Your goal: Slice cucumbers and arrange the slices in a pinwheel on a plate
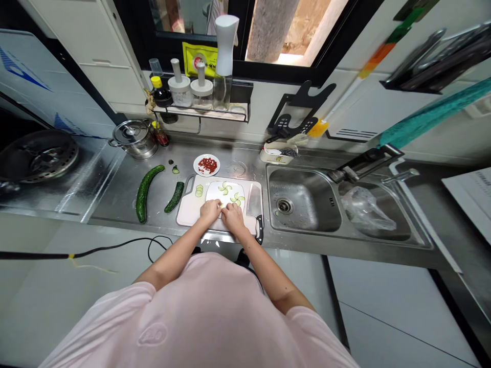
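A white plate (231,187) with pale green cucumber slices (225,188) fanned in small groups rests on the cutting board (187,212). My left hand (210,211) and my right hand (232,215) meet over the plate's near edge, fingers bent and pressed together; what they pinch is too small to make out. A short row of cucumber slices (199,190) lies on the board left of the plate. The knife (253,200) lies along the board's right side, its black handle near the front corner. Left of the board is a cut cucumber (174,197).
A whole cucumber (142,196) lies farther left. Behind the board stands a small plate of chopped red pieces (207,165). A lidded pot (135,139) is at the back left, a pan (36,153) beyond it. The sink (303,199) is to the right.
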### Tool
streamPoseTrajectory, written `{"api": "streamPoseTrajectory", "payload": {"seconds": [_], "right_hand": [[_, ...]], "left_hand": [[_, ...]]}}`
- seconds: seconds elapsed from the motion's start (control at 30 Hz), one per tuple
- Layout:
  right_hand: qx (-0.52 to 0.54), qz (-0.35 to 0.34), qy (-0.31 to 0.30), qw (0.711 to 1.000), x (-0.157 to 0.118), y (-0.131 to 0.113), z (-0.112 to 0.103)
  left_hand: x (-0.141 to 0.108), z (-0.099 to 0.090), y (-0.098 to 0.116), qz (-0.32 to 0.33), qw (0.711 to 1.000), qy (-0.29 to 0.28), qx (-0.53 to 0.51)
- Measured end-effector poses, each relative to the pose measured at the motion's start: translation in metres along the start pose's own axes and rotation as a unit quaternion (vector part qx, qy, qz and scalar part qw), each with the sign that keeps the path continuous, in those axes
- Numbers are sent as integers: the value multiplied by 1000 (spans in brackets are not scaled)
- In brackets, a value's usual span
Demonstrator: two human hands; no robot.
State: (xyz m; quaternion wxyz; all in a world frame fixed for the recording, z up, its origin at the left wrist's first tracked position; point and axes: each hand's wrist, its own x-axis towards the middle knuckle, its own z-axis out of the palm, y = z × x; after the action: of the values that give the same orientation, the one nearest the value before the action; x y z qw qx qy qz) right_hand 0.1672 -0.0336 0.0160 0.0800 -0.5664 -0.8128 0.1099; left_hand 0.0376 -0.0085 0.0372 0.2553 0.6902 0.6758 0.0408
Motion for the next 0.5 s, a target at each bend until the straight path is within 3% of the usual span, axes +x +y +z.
{"api": "streamPoseTrajectory", "payload": {"seconds": [0.3,0.5], "right_hand": [[20,22,-6,1000,4,2,0],[88,59,76,991,-1,11,-6]], "left_hand": [[-2,-3,3,-14,1000,-4,-5],[-7,-1,-2,-11,999,32,-35]]}}
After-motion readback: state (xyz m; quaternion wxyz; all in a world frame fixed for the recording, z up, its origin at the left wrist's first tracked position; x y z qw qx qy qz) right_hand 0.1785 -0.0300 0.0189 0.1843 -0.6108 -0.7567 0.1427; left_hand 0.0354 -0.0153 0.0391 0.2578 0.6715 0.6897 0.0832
